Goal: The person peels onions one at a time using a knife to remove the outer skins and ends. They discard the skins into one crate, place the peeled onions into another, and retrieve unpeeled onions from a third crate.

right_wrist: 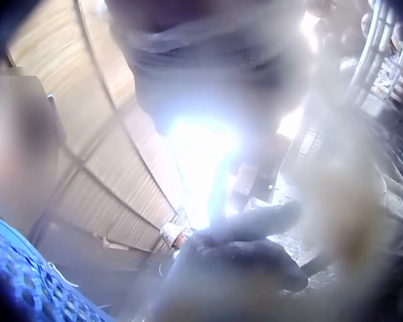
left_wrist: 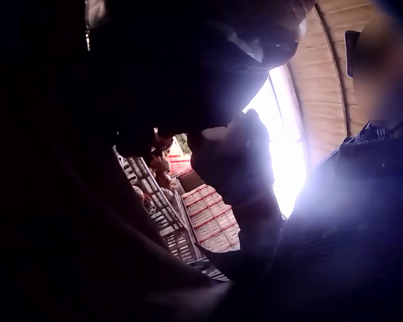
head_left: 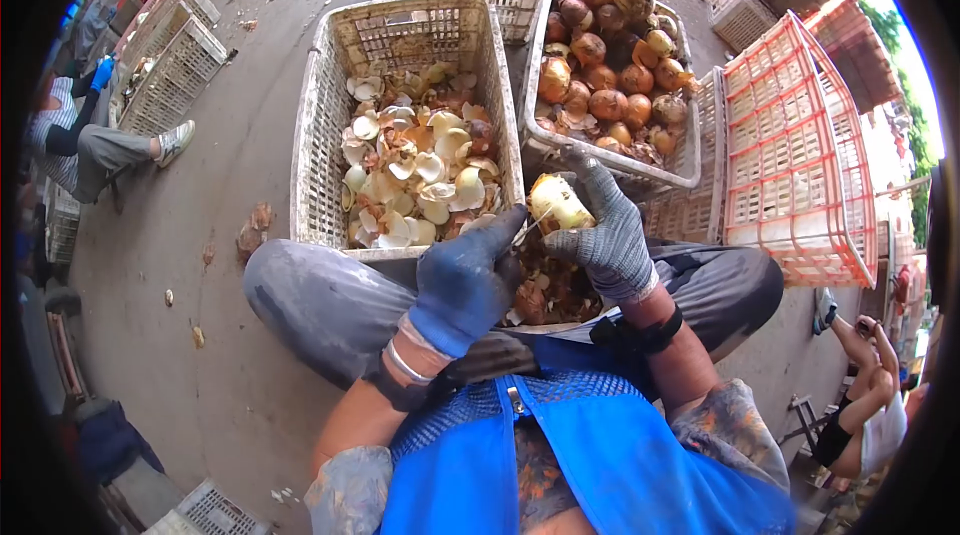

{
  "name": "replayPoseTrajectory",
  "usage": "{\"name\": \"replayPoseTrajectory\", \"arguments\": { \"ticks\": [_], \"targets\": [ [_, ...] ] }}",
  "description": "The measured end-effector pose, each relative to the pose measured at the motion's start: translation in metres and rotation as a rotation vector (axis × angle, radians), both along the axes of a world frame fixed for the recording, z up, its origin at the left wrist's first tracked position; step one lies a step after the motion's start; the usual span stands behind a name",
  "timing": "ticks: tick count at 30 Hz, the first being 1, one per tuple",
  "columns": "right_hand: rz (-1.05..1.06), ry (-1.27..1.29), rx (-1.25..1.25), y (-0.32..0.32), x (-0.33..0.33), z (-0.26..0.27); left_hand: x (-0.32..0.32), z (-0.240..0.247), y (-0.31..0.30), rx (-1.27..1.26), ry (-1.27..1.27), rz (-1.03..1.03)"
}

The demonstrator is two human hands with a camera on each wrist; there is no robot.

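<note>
In the head view my left hand (head_left: 462, 287), in a blue and dark glove, has its fingers curled round a small knife whose thin blade (head_left: 531, 228) shows against the onion; the glove hides the handle. My right hand (head_left: 612, 240), in a grey knit glove, grips a partly peeled onion (head_left: 558, 203), pale with some yellow-brown left on top. Both hands are close together above my lap. In the right wrist view the left hand (right_wrist: 245, 258) appears dark beside the blurred onion (right_wrist: 349, 225). Against bright light, the left wrist view shows the right hand (left_wrist: 232, 161) in silhouette.
A crate (head_left: 308, 150) of pale onion peelings stands before my left knee. Beyond my right hand is a crate (head_left: 610, 163) of brown onions. Loose skins (head_left: 540, 303) lie between my legs. Red-and-white crates (head_left: 800, 155) stand at right. Other people sit at both sides.
</note>
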State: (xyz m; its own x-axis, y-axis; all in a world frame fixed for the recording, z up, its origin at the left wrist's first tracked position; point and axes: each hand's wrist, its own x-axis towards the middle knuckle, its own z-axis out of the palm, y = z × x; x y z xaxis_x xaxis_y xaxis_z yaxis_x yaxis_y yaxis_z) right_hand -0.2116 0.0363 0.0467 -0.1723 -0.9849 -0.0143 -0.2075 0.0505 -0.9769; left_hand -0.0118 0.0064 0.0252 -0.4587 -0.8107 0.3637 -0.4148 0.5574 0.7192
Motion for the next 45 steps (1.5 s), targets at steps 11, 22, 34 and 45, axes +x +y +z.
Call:
{"name": "replayPoseTrajectory", "arguments": {
  "ticks": [11,22,34,45],
  "targets": [
    [0.024,0.129,0.107,0.004,0.006,0.002,0.004,-0.025,-0.002,0.187,-0.093,0.133],
    [0.251,-0.11,0.047,-0.004,0.018,0.009,0.007,-0.035,-0.014,0.403,0.413,-0.194],
    [0.012,-0.023,0.013,0.014,0.026,-0.011,-0.017,0.001,-0.014,0.532,0.487,0.06],
    [-0.035,0.444,-0.06,0.004,0.032,-0.015,-0.023,-0.027,-0.031,0.317,0.372,0.389]
  ]
}}
